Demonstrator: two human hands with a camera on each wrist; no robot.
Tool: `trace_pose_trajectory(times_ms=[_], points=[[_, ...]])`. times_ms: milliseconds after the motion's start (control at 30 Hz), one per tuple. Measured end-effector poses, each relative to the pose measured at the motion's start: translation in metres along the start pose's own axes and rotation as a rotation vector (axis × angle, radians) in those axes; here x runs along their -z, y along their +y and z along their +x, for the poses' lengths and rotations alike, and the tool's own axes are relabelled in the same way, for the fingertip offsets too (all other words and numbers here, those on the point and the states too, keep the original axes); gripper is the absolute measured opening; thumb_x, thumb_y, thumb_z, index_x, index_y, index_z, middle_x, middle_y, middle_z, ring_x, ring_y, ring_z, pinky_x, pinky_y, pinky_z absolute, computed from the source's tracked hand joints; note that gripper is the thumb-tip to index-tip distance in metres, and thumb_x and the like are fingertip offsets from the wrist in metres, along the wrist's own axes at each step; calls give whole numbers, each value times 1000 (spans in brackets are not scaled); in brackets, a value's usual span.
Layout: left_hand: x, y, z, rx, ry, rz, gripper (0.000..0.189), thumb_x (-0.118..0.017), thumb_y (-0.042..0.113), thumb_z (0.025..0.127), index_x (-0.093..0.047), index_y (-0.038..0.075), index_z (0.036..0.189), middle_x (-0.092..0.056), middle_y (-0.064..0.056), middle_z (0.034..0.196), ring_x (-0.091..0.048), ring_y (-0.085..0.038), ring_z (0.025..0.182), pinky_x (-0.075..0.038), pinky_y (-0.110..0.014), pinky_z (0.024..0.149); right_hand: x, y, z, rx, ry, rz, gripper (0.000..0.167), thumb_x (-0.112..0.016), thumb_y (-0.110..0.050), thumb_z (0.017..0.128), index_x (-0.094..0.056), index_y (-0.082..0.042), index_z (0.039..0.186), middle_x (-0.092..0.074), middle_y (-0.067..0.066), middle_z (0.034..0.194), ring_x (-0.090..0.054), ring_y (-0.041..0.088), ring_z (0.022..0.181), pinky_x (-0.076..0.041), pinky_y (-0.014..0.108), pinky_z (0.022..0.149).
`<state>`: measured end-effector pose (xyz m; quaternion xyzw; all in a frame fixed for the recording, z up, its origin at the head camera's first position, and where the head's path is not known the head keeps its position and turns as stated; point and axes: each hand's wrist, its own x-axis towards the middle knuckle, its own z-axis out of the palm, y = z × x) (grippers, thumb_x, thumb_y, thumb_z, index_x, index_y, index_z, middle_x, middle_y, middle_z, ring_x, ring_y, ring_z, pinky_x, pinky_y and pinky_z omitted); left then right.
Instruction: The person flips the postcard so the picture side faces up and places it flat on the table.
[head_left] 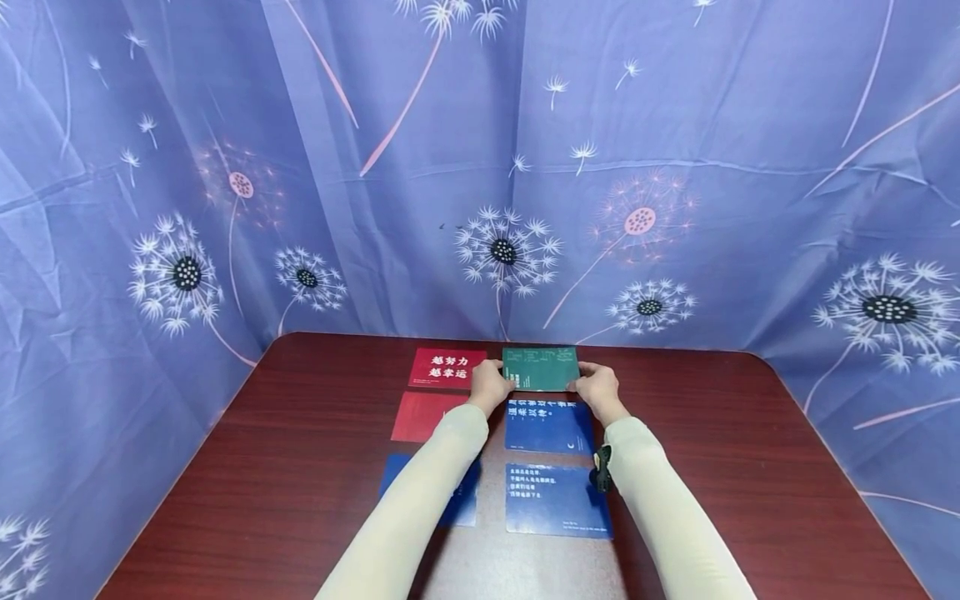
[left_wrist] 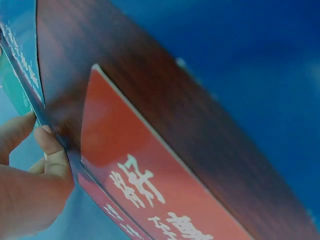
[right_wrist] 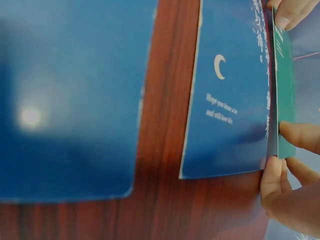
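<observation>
A green card [head_left: 542, 369] with pale lettering is at the table's far edge, held by both hands. My left hand [head_left: 491, 387] pinches its near left corner, and my right hand [head_left: 600, 390] pinches the near right corner. In the right wrist view, the right thumb and fingers [right_wrist: 295, 135] grip the card's edge, which appears slightly raised. Just in front of it lies a blue card [head_left: 547, 429] with white writing and a crescent moon. A red card [head_left: 437, 368] with white characters lies beside the left hand.
A second red card [head_left: 418, 417] lies nearer on the left, partly behind the left sleeve. Two more blue cards, one at left [head_left: 459, 507] and one at right [head_left: 558, 502], lie closer to me. A dandelion-patterned curtain [head_left: 405, 275] hangs behind the dark red wooden table [head_left: 300, 433].
</observation>
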<state>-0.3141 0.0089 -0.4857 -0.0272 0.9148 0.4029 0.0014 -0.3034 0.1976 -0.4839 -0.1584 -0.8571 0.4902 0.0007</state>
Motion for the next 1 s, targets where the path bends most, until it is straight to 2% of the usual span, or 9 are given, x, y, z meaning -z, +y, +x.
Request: trace_pose_trajectory(times_ms=[167,433,500,633,733,800,900,1000], points=[[1,0,-1,-9,9,69,46,-76,13,81,-63,-4,122,-66,-16,118,-61,-29,108,-52,-36,89,-1,0,0,47,-13,-95,54,-69,1,79,-55,5,131,-58,25,127,-50,39,118,-46,47,96],[2,5,-5,9,14,162,33,-77,12,78,-70,-2,107,-70,-14,99,-65,-28,92,-54,-37,80,-1,4,3,156,-27,-268,53,-72,-3,76,-57,11,125,-67,26,98,-61,35,92,-51,45,83],[1,5,-6,20,21,167,29,-77,12,78,-70,-1,102,-70,-13,94,-65,-28,88,-55,-37,78,-1,4,4,168,-43,-287,54,-72,-3,76,-56,12,125,-66,27,101,-62,36,94,-51,46,84],[-1,8,-6,41,43,158,24,-76,9,78,-66,-1,97,-68,-14,91,-65,-29,86,-55,-39,75,0,1,5,183,-68,-325,56,-73,-5,77,-53,15,126,-60,32,116,-56,42,109,-47,48,94],[-5,10,-7,37,47,153,32,-74,5,78,-61,-4,105,-67,-18,94,-66,-32,87,-56,-41,74,2,1,5,187,-85,-339,58,-72,-6,78,-49,16,127,-54,33,125,-50,45,116,-44,50,98],[-7,11,-7,29,41,142,39,-72,6,80,-58,-5,115,-67,-20,98,-66,-32,88,-56,-42,73,4,0,4,192,-102,-338,58,-71,-7,80,-48,15,129,-54,33,124,-52,43,114,-45,50,97],[-6,12,-6,2,37,103,48,-68,12,87,-51,-7,127,-66,-22,103,-66,-33,88,-56,-42,74,11,-2,2,204,-126,-313,55,-66,-9,86,-46,15,131,-60,33,111,-58,42,102,-48,50,90],[0,12,-5,-41,57,42,40,-62,16,93,-54,-8,124,-67,-21,100,-66,-32,87,-55,-39,75,22,-5,0,236,-105,-280,48,-61,-12,91,-48,14,129,-62,29,99,-60,39,93,-48,49,85]])
